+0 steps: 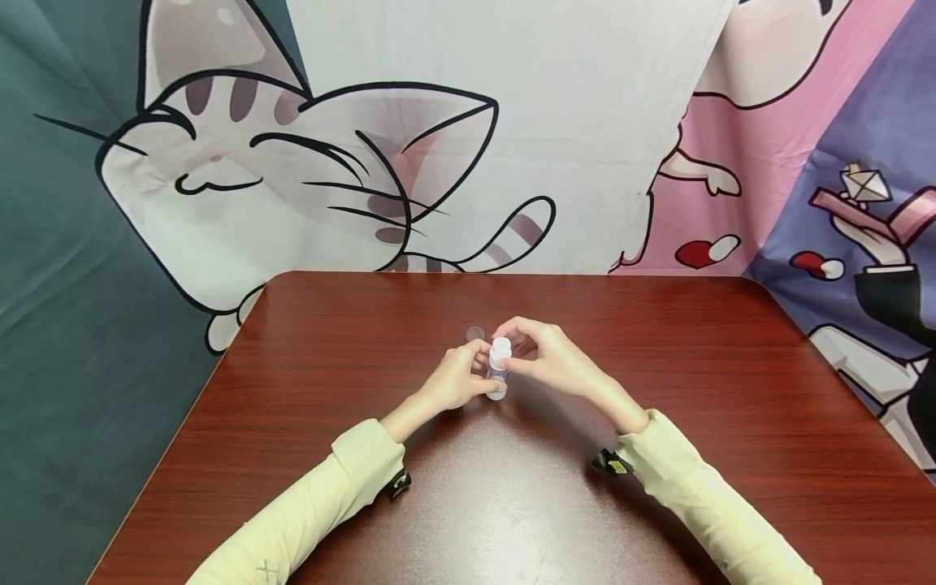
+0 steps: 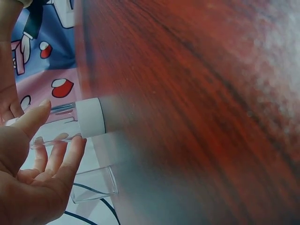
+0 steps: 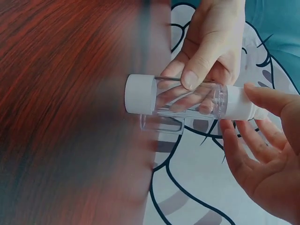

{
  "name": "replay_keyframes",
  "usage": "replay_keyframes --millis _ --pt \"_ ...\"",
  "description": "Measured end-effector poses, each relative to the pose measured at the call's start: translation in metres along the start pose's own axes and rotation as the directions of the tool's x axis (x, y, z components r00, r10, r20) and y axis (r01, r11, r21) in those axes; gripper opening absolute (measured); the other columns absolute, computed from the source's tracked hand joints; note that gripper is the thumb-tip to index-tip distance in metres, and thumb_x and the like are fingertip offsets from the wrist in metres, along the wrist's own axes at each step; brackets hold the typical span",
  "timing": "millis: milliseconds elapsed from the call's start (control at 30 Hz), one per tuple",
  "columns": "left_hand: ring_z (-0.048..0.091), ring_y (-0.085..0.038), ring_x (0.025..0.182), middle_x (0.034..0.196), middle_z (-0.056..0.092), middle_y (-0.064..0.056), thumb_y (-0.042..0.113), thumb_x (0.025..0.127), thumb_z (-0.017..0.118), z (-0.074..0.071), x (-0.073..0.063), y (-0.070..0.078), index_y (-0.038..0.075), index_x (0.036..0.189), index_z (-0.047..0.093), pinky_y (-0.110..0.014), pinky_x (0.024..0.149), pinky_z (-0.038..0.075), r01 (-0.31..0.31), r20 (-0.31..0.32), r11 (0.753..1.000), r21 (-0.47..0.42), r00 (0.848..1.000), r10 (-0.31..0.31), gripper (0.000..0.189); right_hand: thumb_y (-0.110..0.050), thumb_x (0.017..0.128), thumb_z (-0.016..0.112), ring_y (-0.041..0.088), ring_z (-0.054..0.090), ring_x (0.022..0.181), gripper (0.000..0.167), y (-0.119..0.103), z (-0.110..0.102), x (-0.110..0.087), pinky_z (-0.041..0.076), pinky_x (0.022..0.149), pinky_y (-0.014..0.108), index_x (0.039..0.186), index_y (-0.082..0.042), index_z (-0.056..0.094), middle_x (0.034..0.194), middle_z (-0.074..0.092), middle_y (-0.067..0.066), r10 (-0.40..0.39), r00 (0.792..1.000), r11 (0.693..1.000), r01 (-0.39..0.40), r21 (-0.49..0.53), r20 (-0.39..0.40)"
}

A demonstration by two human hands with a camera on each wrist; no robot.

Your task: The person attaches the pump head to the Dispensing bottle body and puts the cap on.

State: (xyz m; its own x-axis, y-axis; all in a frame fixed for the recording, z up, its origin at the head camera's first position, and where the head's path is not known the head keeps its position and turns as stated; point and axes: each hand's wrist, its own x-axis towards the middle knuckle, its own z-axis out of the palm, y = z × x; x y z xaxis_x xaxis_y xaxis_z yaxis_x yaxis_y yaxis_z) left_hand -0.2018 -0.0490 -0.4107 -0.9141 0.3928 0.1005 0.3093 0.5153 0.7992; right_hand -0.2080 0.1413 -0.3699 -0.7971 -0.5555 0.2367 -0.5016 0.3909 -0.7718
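A small clear bottle (image 1: 497, 375) with a white base and a white top (image 3: 238, 103) stands upright on the table. My left hand (image 1: 455, 378) holds its clear body between thumb and fingers, as the right wrist view shows. From the other side, my right hand (image 1: 548, 353) pinches the white top, thumb on one side and fingertips on the other. Just behind the bottle, a clear cap (image 1: 474, 333) rests on the tabletop; the left wrist view shows this see-through cap (image 2: 95, 185) beside the left fingers.
The dark red wooden table (image 1: 329, 325) has rounded far corners. Behind it hangs a cloth backdrop (image 1: 585, 146) with cartoon cats. Both forearms wear pale sleeves (image 1: 307, 496), with a small black device (image 1: 611, 462) at each wrist.
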Motion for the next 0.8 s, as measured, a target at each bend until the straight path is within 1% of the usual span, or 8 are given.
replay_keyframes --millis 100,233,467,533,633,667,700,800 --pt "0.069 -0.022 0.089 0.096 0.071 -0.013 0.012 0.075 0.082 0.000 0.001 -0.001 -0.001 0.109 0.060 -0.028 0.079 0.057 -0.004 -0.001 1.000 -0.010 1.000 0.004 0.042 -0.011 0.082 0.075 0.013 0.065 0.078 0.027 0.001 0.002 0.002 0.059 0.073 0.032 0.105 -0.010 0.061 0.088 0.068 0.003 -0.003 1.000 1.000 0.002 -0.017 -0.025" --pt "0.070 -0.023 0.089 0.096 0.071 -0.013 0.012 0.075 0.082 0.000 0.002 -0.002 -0.001 0.109 0.060 -0.027 0.079 0.057 -0.008 0.006 1.000 -0.017 1.000 0.008 0.042 -0.012 0.080 0.078 0.014 0.064 0.075 0.028 0.000 0.002 0.003 0.059 0.072 0.034 0.102 -0.009 0.061 0.084 0.066 0.004 0.012 0.999 1.000 -0.013 -0.019 -0.041" --pt "0.069 -0.022 0.090 0.098 0.071 -0.013 0.013 0.074 0.083 -0.002 0.003 0.000 0.000 0.109 0.060 -0.028 0.080 0.057 0.016 0.017 1.000 -0.025 1.000 -0.016 0.043 -0.015 0.076 0.081 0.014 0.063 0.075 0.031 -0.001 0.004 0.005 0.058 0.070 0.027 0.098 -0.010 0.060 0.081 0.065 0.004 0.032 0.997 0.998 -0.035 -0.044 -0.069" --pt "0.069 -0.022 0.090 0.098 0.071 -0.014 0.014 0.074 0.083 -0.003 0.003 0.000 -0.001 0.109 0.060 -0.028 0.081 0.057 0.012 0.021 0.999 -0.036 1.000 -0.011 0.044 -0.016 0.077 0.081 0.014 0.063 0.076 0.033 0.000 0.005 0.005 0.058 0.071 0.028 0.101 -0.009 0.060 0.083 0.065 0.004 0.033 0.997 0.999 -0.036 -0.035 -0.069" --pt "0.069 -0.020 0.088 0.097 0.071 -0.014 0.014 0.074 0.083 -0.003 0.003 -0.002 -0.002 0.107 0.060 -0.027 0.080 0.057 -0.017 0.021 0.999 -0.044 1.000 0.018 0.043 -0.016 0.078 0.081 0.017 0.065 0.078 0.036 0.001 0.007 0.005 0.059 0.073 0.029 0.105 -0.005 0.060 0.089 0.066 0.005 0.025 0.997 0.999 -0.027 -0.021 -0.072" --pt "0.069 -0.018 0.086 0.095 0.070 -0.012 0.015 0.074 0.083 -0.003 0.002 -0.002 -0.002 0.106 0.059 -0.025 0.078 0.057 -0.041 0.015 0.998 -0.039 0.999 0.042 0.042 -0.016 0.078 0.081 0.017 0.065 0.080 0.037 0.001 0.008 0.006 0.059 0.074 0.029 0.107 -0.004 0.060 0.091 0.066 0.006 0.016 0.997 0.999 -0.018 -0.026 -0.074" --pt "0.069 -0.017 0.085 0.094 0.070 -0.012 0.016 0.074 0.083 -0.004 0.001 -0.002 -0.002 0.105 0.059 -0.024 0.076 0.057 -0.052 0.011 0.998 -0.037 0.999 0.052 0.042 -0.016 0.078 0.081 0.018 0.065 0.082 0.038 0.001 0.008 0.006 0.059 0.074 0.028 0.107 -0.004 0.061 0.093 0.067 0.005 0.007 0.997 0.999 -0.010 -0.037 -0.076" --pt "0.069 -0.017 0.084 0.092 0.070 -0.011 0.016 0.074 0.083 -0.004 0.000 -0.001 -0.002 0.104 0.059 -0.023 0.075 0.057 -0.059 0.002 0.998 -0.027 0.998 0.059 0.042 -0.019 0.078 0.081 0.017 0.064 0.087 0.037 0.002 0.011 0.008 0.057 0.078 0.028 0.107 -0.006 0.062 0.099 0.067 0.004 -0.017 0.996 0.996 0.009 -0.091 -0.088"
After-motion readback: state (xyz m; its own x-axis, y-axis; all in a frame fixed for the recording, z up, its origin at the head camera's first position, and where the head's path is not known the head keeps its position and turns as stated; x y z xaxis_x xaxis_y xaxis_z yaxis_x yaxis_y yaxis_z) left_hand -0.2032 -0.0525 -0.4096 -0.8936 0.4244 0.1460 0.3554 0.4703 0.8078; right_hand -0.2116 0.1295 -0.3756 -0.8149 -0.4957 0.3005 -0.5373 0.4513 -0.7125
